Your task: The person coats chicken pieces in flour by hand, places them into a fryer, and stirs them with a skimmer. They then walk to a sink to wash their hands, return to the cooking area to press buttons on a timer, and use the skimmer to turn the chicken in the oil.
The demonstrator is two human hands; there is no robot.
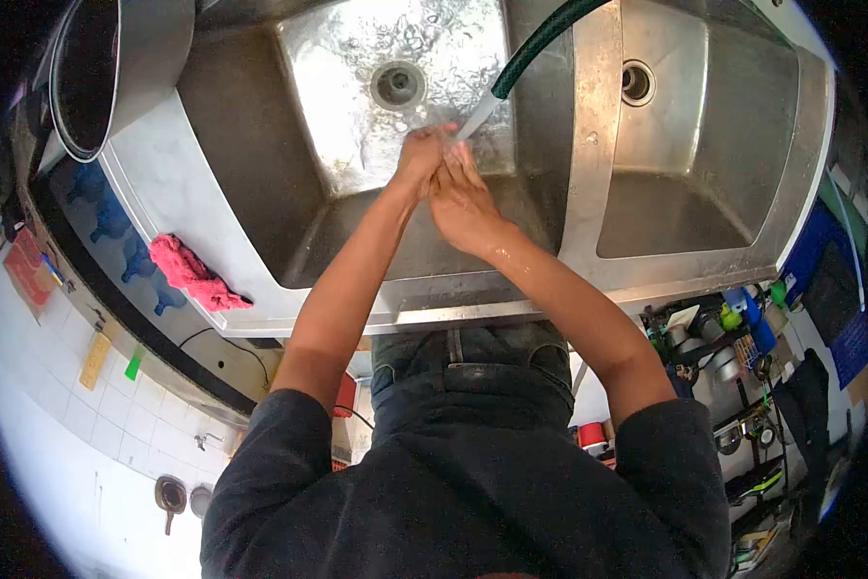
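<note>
My left hand point(420, 159) and my right hand point(465, 207) are pressed together over the left sink basin point(318, 106), under a stream of water point(476, 116). The water comes from the end of a dark green hose point(540, 43) just above my fingers. My right hand lies against the left one with its fingers stretched out. The fingers of my left hand point towards the stream and are partly hidden by the right hand. Neither hand holds an object. My forearms are wet, with drops near the right wrist.
A second basin point(704, 125) adjoins on the right. On the left stand a large metal pot point(149, 68) and, on the counter edge, a pink cloth point(194, 273). Shelves with pans and utensils point(733, 357) are at the right. A small pan point(170, 495) hangs on the tiled wall at lower left.
</note>
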